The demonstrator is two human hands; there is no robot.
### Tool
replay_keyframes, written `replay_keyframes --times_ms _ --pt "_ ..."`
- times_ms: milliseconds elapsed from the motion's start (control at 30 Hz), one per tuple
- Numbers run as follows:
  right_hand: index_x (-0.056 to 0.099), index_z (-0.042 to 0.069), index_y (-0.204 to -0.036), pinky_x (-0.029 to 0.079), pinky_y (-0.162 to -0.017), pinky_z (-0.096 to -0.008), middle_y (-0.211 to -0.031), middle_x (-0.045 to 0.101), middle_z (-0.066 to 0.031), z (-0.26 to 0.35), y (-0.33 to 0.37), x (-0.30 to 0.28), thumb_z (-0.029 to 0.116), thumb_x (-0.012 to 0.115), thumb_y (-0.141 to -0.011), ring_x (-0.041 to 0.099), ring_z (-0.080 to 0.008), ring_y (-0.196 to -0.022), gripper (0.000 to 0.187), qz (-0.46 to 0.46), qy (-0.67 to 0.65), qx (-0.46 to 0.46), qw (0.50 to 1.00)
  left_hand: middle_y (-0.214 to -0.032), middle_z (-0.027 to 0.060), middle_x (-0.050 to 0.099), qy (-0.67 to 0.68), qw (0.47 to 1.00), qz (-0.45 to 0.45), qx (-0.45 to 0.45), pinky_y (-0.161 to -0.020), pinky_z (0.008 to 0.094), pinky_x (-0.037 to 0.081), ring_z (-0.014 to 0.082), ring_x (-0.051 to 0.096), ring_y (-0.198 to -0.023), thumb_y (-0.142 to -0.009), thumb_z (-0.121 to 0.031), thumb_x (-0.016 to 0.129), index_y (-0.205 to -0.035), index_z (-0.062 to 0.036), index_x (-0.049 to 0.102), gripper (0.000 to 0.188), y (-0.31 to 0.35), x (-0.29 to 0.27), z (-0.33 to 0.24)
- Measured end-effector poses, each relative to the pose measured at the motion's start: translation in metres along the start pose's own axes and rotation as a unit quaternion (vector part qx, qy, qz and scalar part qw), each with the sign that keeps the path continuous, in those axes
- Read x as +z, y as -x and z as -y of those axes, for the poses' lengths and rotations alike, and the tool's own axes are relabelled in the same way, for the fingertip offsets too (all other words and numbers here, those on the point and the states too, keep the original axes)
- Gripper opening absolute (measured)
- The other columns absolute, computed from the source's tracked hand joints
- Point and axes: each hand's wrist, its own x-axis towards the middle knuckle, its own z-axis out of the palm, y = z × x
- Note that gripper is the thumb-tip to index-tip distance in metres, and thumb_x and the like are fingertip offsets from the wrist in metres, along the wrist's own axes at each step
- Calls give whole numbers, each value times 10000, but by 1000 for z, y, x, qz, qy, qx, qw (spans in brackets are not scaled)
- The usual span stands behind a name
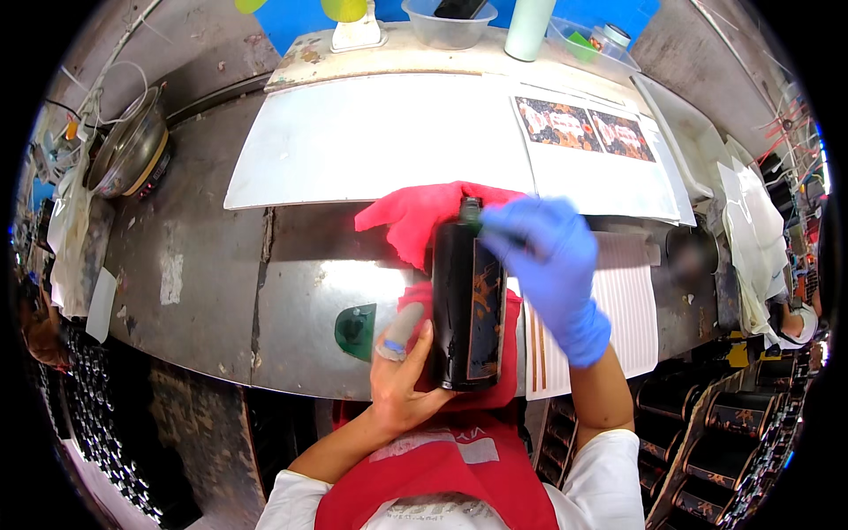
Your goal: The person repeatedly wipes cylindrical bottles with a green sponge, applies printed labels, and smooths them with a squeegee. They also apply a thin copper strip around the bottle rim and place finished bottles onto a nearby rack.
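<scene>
A glossy black bottle (454,309) with an orange-patterned dark panel stands upright or nearly so in front of me. My left hand (405,371) grips its lower left side, with a grey cover on one finger. At the bottle's neck is my right hand (552,252) in a blue glove, its fingers closed on a dark thing I cannot make out. Behind the bottle lies a bright red cloth (415,216), and more red fabric shows below it. On the metal bench, left of the bottle, rests a flat green translucent piece (355,332).
White boards (371,132) and printed sheets (583,132) lie at the back. A ribbed white sheet with brown strips (627,309) lies at right. A metal pan (132,155) stands far left; a plastic bowl (449,26) and pale green bottle (530,31) stand behind. Patterned dark bottles (711,464) fill racks at lower right.
</scene>
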Motion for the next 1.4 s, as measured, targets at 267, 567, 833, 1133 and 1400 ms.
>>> replay_keyframes --times_ms 267,567,833,1133,1400 --pt "611 38 -953 494 -664 -287 -863 624 -82 87 141 -56 1 592 -719 618 -163 -762 238 114 -296 398 861 -1232 256 497 57 998 -15 -20 -953 371 381 336 503 -1130 -626 -50 757 -1197 87 512 636 9 11 15" --pt "531 64 -730 318 -416 -218 -607 519 -31 54 270 -52 377 651 -820 417 -73 -446 347 -191 -262 795 512 -1165 159 521 48 998 18 -23 -939 332 372 253 512 -1080 -617 -113 784 -1245 63 440 737 12 15 19" --pt "530 -15 -1068 376 -483 -188 -710 531 7 50 266 -19 183 733 -745 468 -65 -529 429 -235 -209 752 579 -1140 148 518 53 998 16 -37 -953 330 363 252 507 -1077 -612 -118 790 -1235 73 439 740 17 12 22" --pt "600 9 -1124 362 -505 -167 -742 558 27 83 229 -105 87 559 -842 455 -26 -574 296 -77 -354 757 543 -1230 241 499 18 999 40 23 -958 365 380 322 503 -1129 -591 -118 819 -1213 99 473 744 13 6 19" --pt "615 -51 -948 329 -481 -175 -700 542 -33 72 148 -123 243 499 -878 434 -63 -527 323 -55 -448 670 589 -1106 242 577 51 997 29 57 -874 406 448 359 577 -1000 -786 -148 687 -1154 85 514 469 -3 -26 5"
